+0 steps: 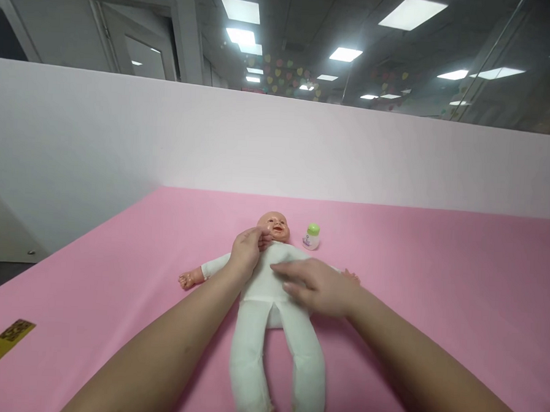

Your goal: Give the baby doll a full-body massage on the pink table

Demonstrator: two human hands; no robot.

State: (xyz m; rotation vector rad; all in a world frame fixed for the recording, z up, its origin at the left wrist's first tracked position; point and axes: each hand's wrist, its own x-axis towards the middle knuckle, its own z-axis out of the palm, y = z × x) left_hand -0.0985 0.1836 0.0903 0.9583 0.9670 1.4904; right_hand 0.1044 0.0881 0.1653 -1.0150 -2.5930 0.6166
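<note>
Grip unclear: left hand point(249, 249) curled by doll's point(259, 285) chin, right hand point(314, 285) loosely spread over its torso. Doll face-up on pink surface point(405, 262), white wall point(306, 146) behind, lit ceiling panels point(413, 14) above.

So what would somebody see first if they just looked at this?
Probably the smiling baby doll in white, lying face up in the middle, with the left hand by its chin and the right hand over its tummy. Then the bright pink surface under it, and a little green-lidded jar beside its head.
</note>
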